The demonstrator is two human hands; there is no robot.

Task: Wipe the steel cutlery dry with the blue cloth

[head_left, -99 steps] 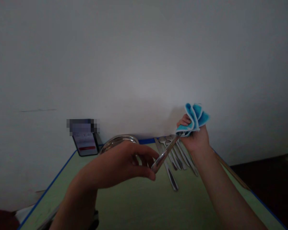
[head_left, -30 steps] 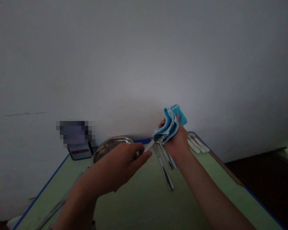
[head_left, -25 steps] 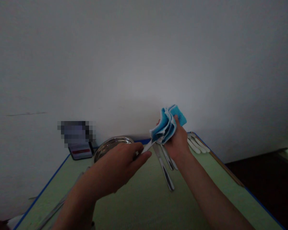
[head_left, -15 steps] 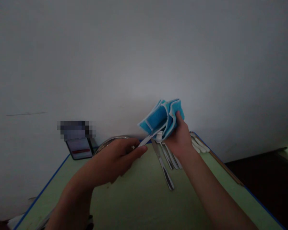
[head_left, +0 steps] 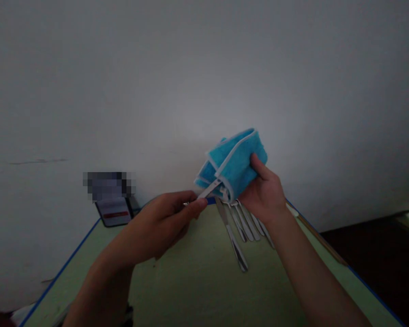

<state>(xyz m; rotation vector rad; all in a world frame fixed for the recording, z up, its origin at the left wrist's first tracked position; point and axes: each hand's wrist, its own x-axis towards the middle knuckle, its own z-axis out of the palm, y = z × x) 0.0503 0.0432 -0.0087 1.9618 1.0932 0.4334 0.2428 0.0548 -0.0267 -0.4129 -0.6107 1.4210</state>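
Observation:
My left hand (head_left: 167, 225) is closed around the lower end of a metal piece of cutlery (head_left: 210, 188). Its far end disappears into a folded blue cloth (head_left: 241, 161) with pale edging, so its kind is hidden. On the other side, my right hand (head_left: 266, 193) grips the cloth, thumb on its outer face and the other fingers behind. Both hands are raised over the table. Below the cloth a table knife (head_left: 236, 250) lies slanted, beside several other metal utensils (head_left: 250, 227) whose upper ends are partly covered.
A phone (head_left: 114, 213) leans against the wall (head_left: 204, 81) at the back left. The green table (head_left: 204, 286) has a blue edge. Along its right side runs a brown strip (head_left: 322, 240), with a pale handle (head_left: 292, 210) near my right wrist.
The cloth has turned and been folded over, now covering more of the utensil. My right hand has shifted slightly right, hiding most of the pale handles; the left has barely moved.

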